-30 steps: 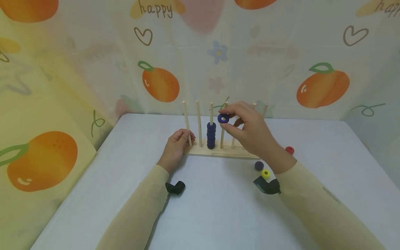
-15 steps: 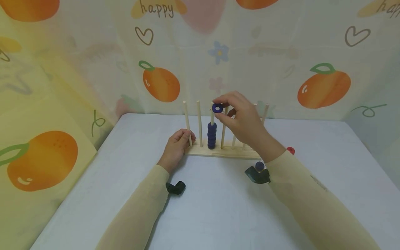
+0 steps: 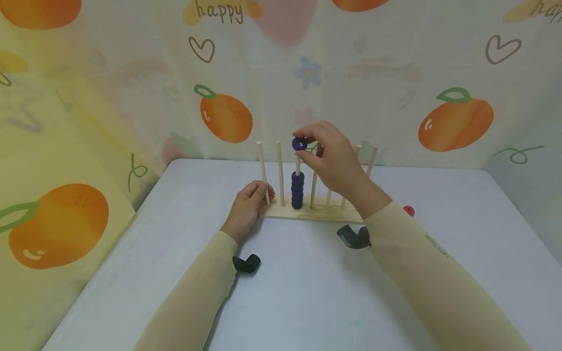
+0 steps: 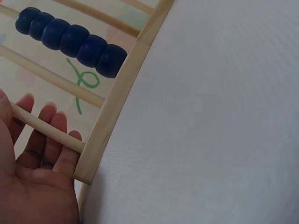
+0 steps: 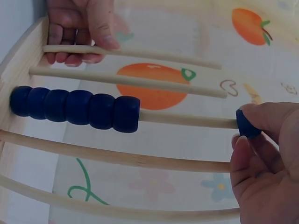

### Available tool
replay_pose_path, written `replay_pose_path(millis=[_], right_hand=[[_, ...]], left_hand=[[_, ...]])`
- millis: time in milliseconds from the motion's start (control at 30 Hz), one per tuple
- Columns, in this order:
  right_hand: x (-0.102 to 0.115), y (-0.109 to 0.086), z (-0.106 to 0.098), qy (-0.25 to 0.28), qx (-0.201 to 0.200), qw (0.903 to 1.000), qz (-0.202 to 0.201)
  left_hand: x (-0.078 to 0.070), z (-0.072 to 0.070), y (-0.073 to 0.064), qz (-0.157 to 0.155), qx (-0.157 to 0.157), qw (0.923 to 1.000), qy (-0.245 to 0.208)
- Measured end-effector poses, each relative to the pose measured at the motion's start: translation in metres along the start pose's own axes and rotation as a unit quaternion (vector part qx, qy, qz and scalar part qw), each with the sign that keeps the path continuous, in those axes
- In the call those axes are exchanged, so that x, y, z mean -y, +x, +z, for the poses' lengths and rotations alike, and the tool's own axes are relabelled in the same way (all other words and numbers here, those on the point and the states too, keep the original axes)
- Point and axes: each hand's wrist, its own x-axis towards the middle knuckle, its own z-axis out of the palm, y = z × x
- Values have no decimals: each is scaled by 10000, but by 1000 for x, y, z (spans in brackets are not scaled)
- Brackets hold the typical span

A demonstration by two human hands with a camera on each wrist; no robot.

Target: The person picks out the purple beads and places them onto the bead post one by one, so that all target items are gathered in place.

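A wooden peg stand with several upright pegs has its base on the white table. Dark blue beads are stacked at the bottom of the third peg from the left. Between thumb and fingers, my right hand pinches another blue bead at the top end of that peg. In the right wrist view the bead meets the peg tip; how far it is on, I cannot tell. My left hand holds the leftmost peg low down, thumb on one side and fingers behind.
A red bead lies on the table right of the stand. One loose blue bead shows partly behind the black piece at my right wrist. A fruit-patterned cloth hangs behind the table.
My right hand has moved left and up with the blue bead, from beside the fourth peg to the third peg's top. My left hand has stayed put. My right sleeve now hides the yellow bead.
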Motion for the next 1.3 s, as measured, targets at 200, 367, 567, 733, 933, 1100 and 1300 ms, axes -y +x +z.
replay_pose_path(millis=[200,367,567,733,933,1100,1300], right_hand=[[2,2,1,-80,97,9998,173],[3,4,0,-127,164,9992,349],[5,5,0,-129,251,9984,496],[4,6,0,-123,304,9975,626],[6,6,0,-126,454,9950,885],[7,6,1,-108,573,9928,1044],[6,6,2,-85,665,9919,1081]], left_hand=[[-3,1,-2,-15,-1,10000,-12],[-4,2,-3,-31,-16,10000,0],[-4,2,-2,14,-33,10000,46],[-4,3,-2,17,-54,10000,-9],[-3,2,-1,26,-25,10000,-83],[-2,2,0,24,-9,9999,-106],[-3,2,0,21,-14,9999,-120]])
